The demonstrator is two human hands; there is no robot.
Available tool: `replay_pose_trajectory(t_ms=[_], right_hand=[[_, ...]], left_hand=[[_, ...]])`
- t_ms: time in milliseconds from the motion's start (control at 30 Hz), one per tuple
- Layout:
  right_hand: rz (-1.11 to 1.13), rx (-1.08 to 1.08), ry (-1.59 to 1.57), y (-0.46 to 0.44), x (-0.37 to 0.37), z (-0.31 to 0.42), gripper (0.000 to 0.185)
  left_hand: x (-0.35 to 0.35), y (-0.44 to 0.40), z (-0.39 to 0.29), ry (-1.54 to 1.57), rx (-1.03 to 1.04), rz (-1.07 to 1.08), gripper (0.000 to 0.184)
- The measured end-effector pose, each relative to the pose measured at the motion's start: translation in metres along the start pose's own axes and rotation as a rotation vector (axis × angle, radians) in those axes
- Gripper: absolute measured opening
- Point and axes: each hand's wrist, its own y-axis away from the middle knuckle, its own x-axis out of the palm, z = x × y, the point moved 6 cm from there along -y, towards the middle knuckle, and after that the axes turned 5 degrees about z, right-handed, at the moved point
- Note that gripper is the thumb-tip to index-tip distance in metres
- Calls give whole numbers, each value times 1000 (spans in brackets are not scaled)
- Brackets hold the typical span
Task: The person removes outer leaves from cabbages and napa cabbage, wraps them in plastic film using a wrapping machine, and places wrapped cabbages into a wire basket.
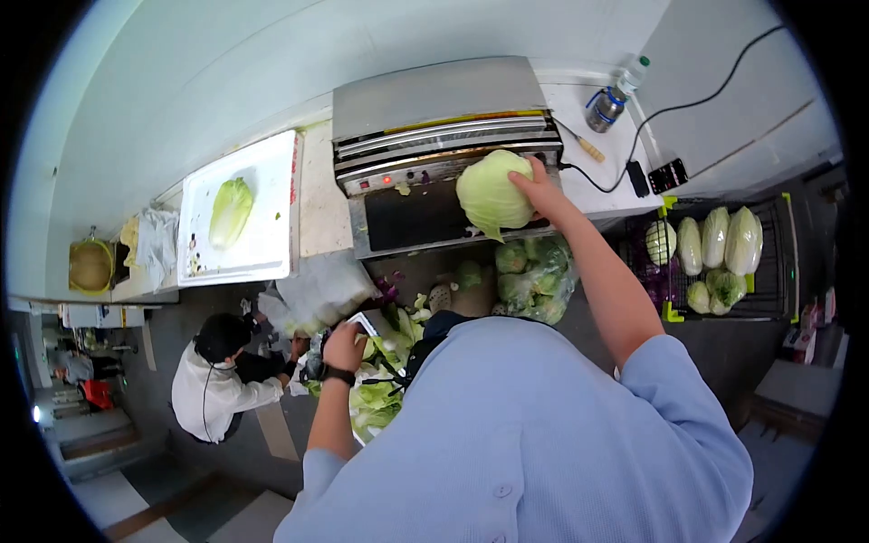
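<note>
Red lettering [294, 172] on the white tray [267, 226] seems too blurred to read.

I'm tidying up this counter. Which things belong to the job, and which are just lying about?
Likely the job's:
cabbage, in the right hand
metal machine, red light on
produce crate

Probably just lying about:
plastic bottle
metal flask
phone
wooden-handled tool

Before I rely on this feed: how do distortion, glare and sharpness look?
Head view: fisheye bends the counter and blackens the corners; the machine's metal bars shine; a small light glares at far left; cabbage and right hand look reasonably sharp.
</note>
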Motion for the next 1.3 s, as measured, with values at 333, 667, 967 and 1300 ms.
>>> replay_pose_trajectory(t_ms=[333, 667, 967, 1300], right_hand=[[-111, -65, 262, -20, 4, 2, 83], [-211, -120, 490, -15, 12, 11, 86], [-195, -147, 246, -35, 0, -22, 82], [-328, -452, 847, 40, 37, 40, 65]], left_hand=[[-120, -133, -305, -287, 1174, -485, 49], [-117, -171, -321, -479, 1356, -119, 42], [-117, -170, -289, -173, 1322, -249, 33], [-74, -157, -264, -79, 1086, -380, 23]])
